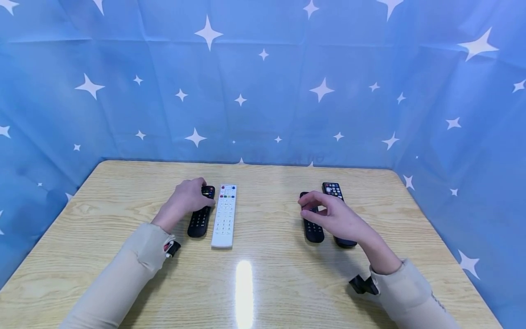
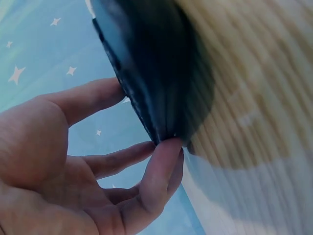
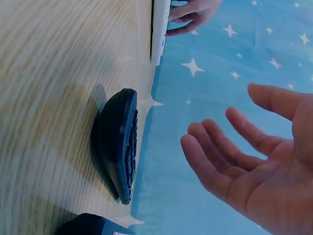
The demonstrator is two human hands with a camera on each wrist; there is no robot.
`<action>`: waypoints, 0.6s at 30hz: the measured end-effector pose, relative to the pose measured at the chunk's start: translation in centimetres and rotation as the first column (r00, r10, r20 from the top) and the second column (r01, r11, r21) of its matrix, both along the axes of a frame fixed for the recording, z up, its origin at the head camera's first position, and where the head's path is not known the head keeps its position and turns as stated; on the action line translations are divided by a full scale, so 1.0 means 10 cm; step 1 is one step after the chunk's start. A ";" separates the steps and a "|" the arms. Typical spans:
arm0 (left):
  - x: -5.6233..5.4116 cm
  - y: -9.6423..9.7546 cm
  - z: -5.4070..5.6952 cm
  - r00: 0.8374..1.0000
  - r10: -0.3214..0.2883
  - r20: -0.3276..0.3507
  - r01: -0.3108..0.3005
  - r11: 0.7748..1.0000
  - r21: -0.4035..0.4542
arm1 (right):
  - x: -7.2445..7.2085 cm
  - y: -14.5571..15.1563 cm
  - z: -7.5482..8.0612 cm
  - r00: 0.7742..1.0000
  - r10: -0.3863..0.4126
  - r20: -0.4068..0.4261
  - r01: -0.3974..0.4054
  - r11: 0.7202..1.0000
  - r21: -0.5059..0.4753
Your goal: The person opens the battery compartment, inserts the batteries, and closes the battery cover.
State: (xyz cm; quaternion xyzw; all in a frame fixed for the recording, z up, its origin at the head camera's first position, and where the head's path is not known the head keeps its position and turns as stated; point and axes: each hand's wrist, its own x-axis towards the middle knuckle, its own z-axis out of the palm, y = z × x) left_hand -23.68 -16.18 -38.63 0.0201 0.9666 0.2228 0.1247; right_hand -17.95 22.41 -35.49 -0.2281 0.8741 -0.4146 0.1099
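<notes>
My left hand [image 1: 184,201] grips the upper part of a black remote control [image 1: 199,223] by its sides. In the left wrist view the dark remote [image 2: 151,63] fills the top, with thumb and fingers at its far edges. A white remote control [image 1: 224,219] lies just right of it. Over on the right, my right hand [image 1: 334,217] hovers above another black remote control [image 1: 314,233], fingers loosely bent and holding nothing. The right wrist view shows a gap between those fingers and that remote [image 3: 120,142]. Beside it lies a further black remote control [image 1: 332,188], partly hidden by the hand.
Everything lies on a light wood-grain table [image 1: 267,283], with a bright light reflection near its front. A blue curtain [image 1: 263,100] with white stars hangs along the back and sides. Dark camera mounts stick out under both cuffs.
</notes>
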 end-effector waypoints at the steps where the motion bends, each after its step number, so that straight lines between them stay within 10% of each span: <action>1: 0.00 0.00 0.00 1.000 -0.002 -0.001 0.002 1.000 -0.004 | 0.00 0.00 0.00 1.000 0.003 0.003 -0.003 1.000 0.005; 18: 0.10 0.00 -0.01 0.997 -0.003 -0.073 0.001 1.000 -0.028 | -0.03 0.13 -0.06 0.999 0.035 -0.025 -0.034 0.997 0.066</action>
